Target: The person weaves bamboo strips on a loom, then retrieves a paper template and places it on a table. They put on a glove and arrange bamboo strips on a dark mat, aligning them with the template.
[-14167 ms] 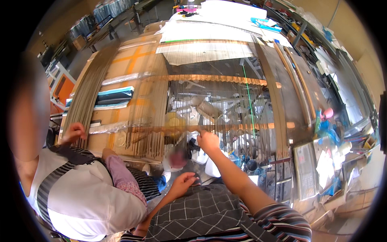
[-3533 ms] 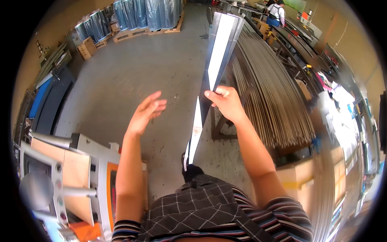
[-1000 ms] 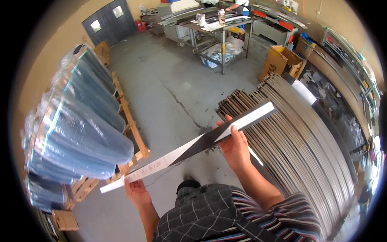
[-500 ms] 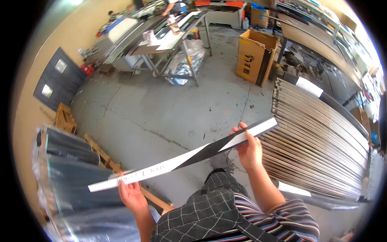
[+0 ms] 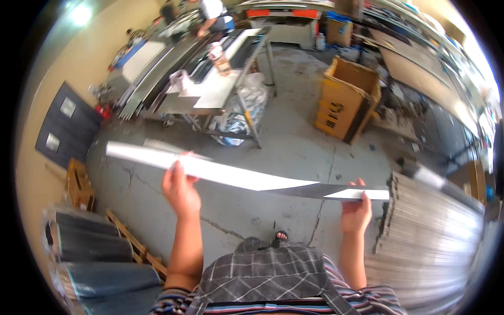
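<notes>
Has just swung the long white-and-black strip [image 5: 249, 179] from right-end-high to left-end-high, in mid-air above the floor [image 5: 289, 157], so apparently carried rather than set down. Pinches it in each grip, left hand [image 5: 182, 191] inward of one end, right hand [image 5: 358, 210] near the other. Compared with half a second ago, shows bench [image 5: 169, 102], cardboard box [image 5: 336, 105] and metal rods [image 5: 436, 247] lower in view.

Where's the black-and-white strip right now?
Mid-picture in the head view: the black-and-white strip is held between left hand and right hand, above grey floor.
</notes>
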`<state>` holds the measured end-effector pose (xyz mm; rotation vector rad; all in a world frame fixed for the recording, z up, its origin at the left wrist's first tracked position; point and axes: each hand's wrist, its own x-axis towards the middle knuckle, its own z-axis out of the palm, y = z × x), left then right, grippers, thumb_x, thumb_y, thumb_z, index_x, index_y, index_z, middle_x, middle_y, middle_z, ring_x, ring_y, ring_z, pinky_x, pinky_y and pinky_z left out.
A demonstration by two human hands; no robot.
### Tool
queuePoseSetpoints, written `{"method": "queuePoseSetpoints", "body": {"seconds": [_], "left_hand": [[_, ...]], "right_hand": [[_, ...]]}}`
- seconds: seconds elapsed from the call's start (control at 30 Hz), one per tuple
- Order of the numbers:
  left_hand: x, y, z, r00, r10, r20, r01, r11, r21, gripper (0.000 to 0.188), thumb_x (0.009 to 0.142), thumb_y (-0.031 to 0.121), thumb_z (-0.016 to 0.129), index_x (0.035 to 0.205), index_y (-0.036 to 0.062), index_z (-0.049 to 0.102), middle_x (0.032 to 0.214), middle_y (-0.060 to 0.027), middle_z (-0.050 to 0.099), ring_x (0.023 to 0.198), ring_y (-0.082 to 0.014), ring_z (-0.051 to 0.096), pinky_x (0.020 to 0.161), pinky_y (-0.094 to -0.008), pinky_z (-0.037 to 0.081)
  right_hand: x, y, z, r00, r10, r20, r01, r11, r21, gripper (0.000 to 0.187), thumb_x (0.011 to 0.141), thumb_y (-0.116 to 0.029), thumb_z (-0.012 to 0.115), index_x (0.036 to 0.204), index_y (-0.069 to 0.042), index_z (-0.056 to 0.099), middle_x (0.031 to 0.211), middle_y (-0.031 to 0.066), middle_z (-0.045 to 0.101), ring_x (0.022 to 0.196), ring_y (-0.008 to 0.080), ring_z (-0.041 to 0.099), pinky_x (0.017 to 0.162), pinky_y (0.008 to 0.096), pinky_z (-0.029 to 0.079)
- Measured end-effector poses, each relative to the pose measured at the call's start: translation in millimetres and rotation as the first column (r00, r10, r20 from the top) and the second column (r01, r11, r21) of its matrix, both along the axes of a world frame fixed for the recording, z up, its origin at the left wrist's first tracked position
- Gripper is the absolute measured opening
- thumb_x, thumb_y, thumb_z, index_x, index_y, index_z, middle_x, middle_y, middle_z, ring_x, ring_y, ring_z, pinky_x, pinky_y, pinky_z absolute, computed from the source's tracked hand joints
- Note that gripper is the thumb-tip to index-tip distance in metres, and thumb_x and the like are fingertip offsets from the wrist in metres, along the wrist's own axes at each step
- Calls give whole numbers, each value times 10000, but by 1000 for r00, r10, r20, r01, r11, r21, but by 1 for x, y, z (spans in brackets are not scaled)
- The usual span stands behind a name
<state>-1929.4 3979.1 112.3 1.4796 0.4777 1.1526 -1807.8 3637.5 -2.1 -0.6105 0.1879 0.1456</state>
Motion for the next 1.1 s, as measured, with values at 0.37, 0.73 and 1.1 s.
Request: {"method": "queuePoseSetpoints", "body": {"seconds": [0.37, 0.73, 1.1], "left_hand": [[337, 114, 13, 726, -632, 271, 676, 727, -118, 324, 930, 120, 410, 1163, -72, 527, 1210, -184, 559, 898, -182, 607, 628, -275, 549], [685, 167, 9, 485, -804, 344, 863, 376, -337, 354, 935, 244, 449, 1121, -34, 565, 1135, -170, 607, 906, -169, 632, 615, -261, 556], [982, 261, -36, 772, -625, 117, 627, 718, -302, 384, 956, 280, 424, 1030, -33, 634, 971, -130, 666, 745, -120, 631, 562, -218, 519]], "right_hand": [[256, 79, -12, 949, -302, 96, 304, 953, -12, 417, 949, -206, 395, 1317, -13, 428, 1212, 151, 527, 1044, 194, 553, 888, 312, 492], [473, 134, -5, 821, -568, 61, 571, 821, -25, 416, 968, -208, 363, 1334, -13, 395, 1225, 161, 517, 1029, 209, 563, 833, 312, 515], [820, 199, -10, 872, -482, 88, 488, 870, -66, 413, 963, -200, 356, 1314, 10, 416, 1234, 184, 522, 1120, 249, 509, 952, 360, 430]]}}
